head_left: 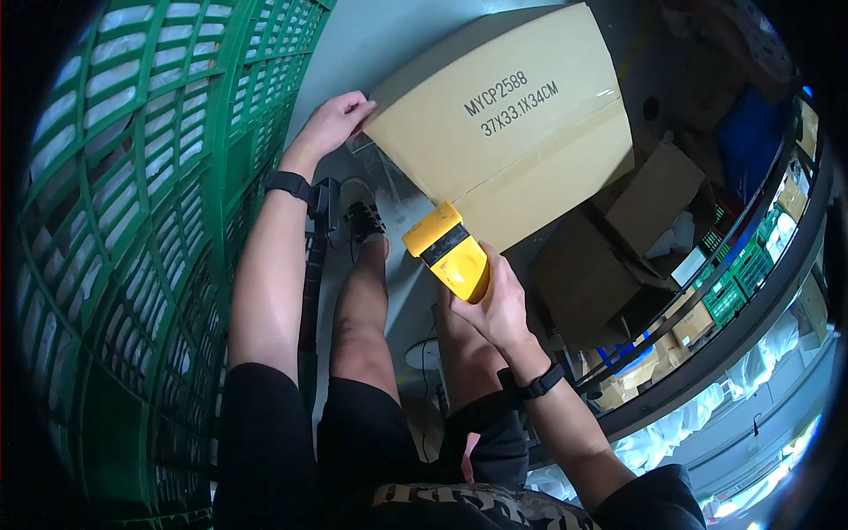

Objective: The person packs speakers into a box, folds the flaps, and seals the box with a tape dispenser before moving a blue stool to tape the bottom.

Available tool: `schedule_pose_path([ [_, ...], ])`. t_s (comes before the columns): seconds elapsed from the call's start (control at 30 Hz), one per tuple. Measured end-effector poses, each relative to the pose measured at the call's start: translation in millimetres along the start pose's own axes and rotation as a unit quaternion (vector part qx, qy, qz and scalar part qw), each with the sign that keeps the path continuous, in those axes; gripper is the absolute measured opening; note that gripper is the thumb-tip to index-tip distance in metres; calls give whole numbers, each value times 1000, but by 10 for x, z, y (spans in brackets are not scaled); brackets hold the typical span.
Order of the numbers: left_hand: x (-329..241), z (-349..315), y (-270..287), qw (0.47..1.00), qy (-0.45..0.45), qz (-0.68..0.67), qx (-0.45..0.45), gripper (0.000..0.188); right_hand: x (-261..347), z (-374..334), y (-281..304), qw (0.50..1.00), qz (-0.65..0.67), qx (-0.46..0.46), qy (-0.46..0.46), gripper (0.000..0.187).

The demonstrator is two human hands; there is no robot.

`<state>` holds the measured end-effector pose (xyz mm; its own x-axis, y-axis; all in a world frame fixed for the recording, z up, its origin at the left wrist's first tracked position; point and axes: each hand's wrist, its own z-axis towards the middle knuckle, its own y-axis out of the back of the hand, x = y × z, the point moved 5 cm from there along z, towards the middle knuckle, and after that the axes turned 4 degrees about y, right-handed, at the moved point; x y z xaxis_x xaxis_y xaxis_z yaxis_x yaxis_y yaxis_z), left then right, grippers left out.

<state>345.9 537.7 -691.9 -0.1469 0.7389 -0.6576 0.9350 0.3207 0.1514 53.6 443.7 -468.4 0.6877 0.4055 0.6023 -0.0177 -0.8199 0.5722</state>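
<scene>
A large brown cardboard box (512, 115) with a taped centre seam stands in front of me, above my legs. My left hand (336, 119) grips its left corner, fingers curled on the edge, where a bit of clear tape shows. My right hand (495, 300) holds a yellow tape dispenser (449, 252) with a black band, its head pressed against the box's lower edge near the seam. Both wrists wear black bands.
A tall stack of green plastic crates (150, 221) fills the left side. Open cardboard boxes (636, 221) and green baskets (733, 283) lie to the right, beside a curved shelf edge. My bare legs and a dark shoe (362, 216) stand on the grey floor.
</scene>
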Motion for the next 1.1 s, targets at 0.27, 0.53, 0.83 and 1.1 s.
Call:
schedule_pose_path([
  [0.27, 172, -27, 610, 847, -77, 384, -358, 36, 123, 24, -52, 999, -26, 6, 34, 87],
  [0.53, -872, -482, -113, 969, 14, 240, -53, 73, -75, -51, -5, 998, -52, 13, 14, 83],
  [0.83, -796, -308, -157, 970, 22, 242, -9, 85, -363, -285, 1, 998, -58, 0, 33, 84],
  [1.1, -770, -291, -215, 983, -13, 181, 41, 85, -1407, -1255, 114, 993, -102, 29, -50, 85],
])
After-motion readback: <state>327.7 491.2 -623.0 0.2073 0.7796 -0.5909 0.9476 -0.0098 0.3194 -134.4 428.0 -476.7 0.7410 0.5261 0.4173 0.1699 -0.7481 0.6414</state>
